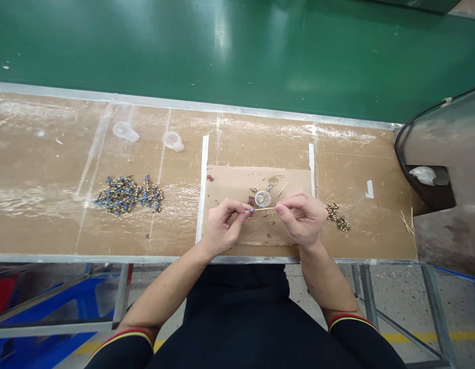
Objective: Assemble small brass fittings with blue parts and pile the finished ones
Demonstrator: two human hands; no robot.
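Between the thumb and forefinger of my left hand (226, 224) is a small blue-and-brass part (252, 210). My right hand (302, 216) pinches a thin wooden toothpick (265, 208), its tip at the blue part. Just beyond my fingertips stands a small clear round cup (263, 198). Another toothpick (282, 189) lies to the right of that cup, and a few loose small parts are around it. To the left is a pile of blue-and-brass parts (125, 195). Brass-coloured parts without visible blue (339, 218) lie beside my right hand.
A stained cardboard sheet (229, 179) under my hands is bordered by white tape strips (202, 189). Two translucent plastic cups (125, 131) lie at the back left. Several toothpicks (406, 223) sit near a metal housing (448, 236) with a black cable at right. A green surface (222, 56) runs behind.
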